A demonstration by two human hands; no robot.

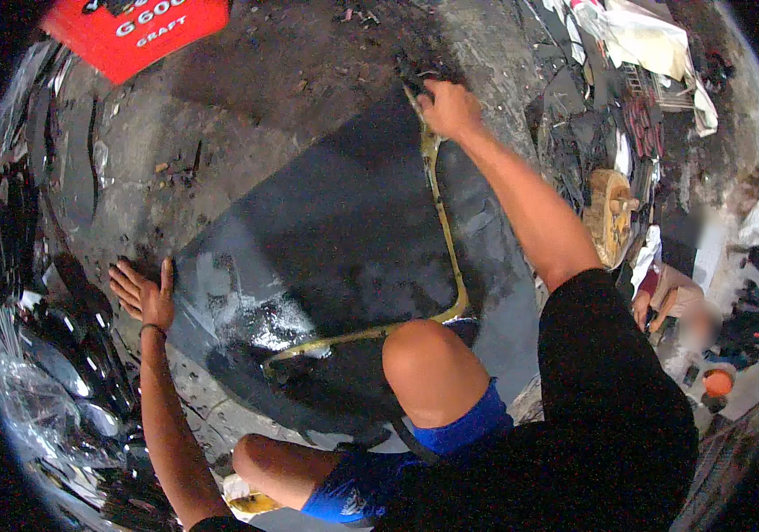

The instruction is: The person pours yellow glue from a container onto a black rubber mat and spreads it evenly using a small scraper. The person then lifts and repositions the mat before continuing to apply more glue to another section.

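Note:
A large dark grey sheet (344, 213) lies on the ground in front of my knees, with a wet, shiny patch at its lower left. A narrow yellowish-brown strip (441, 208) runs down its right side, then bends left below. My left hand (144, 293) rests at the sheet's left corner, fingers spread, holding nothing. At the far end of the strip, my right hand (452, 108) is closed, its fingers curled downward. Small dark bits show beside those fingers; what they grip is too hidden to name.
A red box-like panel (144, 35) stands at the far left. Shiny black pieces (60, 355) and clear plastic pile up on the left. Dark scraps and a worn wooden block (608, 217) lie to the right. Beyond are another person's hand (644, 306) and an orange container (717, 383).

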